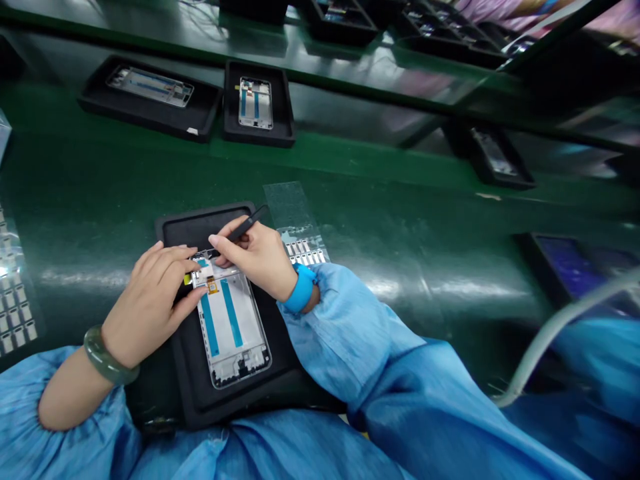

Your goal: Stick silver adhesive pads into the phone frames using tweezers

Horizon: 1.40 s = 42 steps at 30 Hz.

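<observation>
A phone mid-frame (227, 327) with two blue adhesive strips lies in a black foam tray (193, 387) in front of me. My left hand (157, 287) grips its upper left edge, thumb and fingers set around a yellow tab (188, 279). My right hand (257, 257) is closed on slim black tweezers (246, 225), held like a pen over the frame's top end. Their tips are hidden behind my fingers. Just below the left hand's fingertips an orange flex cable (213, 287) shows on the frame.
A clear sheet of small white stickers (305, 250) lies right of the tray, another sticker sheet (15, 300) at far left. Two trays with phone frames (150, 87) (256, 103) stand behind. Another tray (495, 157) sits back right. A pale hose (550, 333) curves near a blue-sleeved person (600, 360).
</observation>
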### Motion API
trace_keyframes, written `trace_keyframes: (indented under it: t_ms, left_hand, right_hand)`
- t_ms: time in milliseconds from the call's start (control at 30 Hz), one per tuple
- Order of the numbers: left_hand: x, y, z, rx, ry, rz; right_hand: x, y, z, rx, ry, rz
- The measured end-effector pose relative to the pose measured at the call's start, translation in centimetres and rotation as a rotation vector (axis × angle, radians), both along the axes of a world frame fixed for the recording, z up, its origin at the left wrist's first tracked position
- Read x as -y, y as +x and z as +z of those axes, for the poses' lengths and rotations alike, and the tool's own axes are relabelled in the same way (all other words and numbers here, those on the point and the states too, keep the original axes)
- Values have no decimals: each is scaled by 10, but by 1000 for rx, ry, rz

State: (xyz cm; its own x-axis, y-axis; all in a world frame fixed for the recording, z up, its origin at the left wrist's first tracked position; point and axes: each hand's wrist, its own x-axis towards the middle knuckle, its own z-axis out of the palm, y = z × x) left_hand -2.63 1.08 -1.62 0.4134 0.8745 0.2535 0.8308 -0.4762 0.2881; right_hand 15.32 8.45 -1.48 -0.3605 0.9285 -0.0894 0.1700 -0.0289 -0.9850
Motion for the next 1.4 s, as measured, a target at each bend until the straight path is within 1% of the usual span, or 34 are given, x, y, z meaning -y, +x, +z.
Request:
trace_keyframes:
  t_ms: [300, 500, 633, 700, 767, 867, 933, 1033, 1133, 1233, 1400]
  left_hand:
    - [1, 1, 1, -11, 16, -8]
    - [1, 3, 0, -116, 80, -19]
    - [2, 7, 5, -187, 90, -11]
    - [2, 9, 8, -224, 87, 2]
    - [3, 11, 11, -257, 75, 15]
    - [5, 14, 12, -279, 54, 38]
    - [5, 15, 11, -272, 45, 51]
    - [5, 17, 9, -243, 38, 73]
    - [6, 17, 6, -206, 29, 90]
    - [6, 18, 4, -183, 27, 92]
    - [7, 18, 4, -177, 31, 94]
  right_hand:
    - [1, 0, 2, 9, 40, -5]
    - [2, -1, 6, 55, 88, -22]
    - [3, 0, 4, 88, 148, 2]
    - [3, 0, 2, 87, 153, 1]
    - [2, 1, 1, 12, 118, -30]
    - [-4, 1, 1, -180, 75, -65]
    - [-11, 1, 1, -239, 107, -35]
    - [-22, -1, 0, -207, 170, 49]
    - [-28, -4, -2, -182, 162, 131]
    - [-29, -4, -2, -137, 166, 159]
    - [-24, -1, 1, 11, 269, 189]
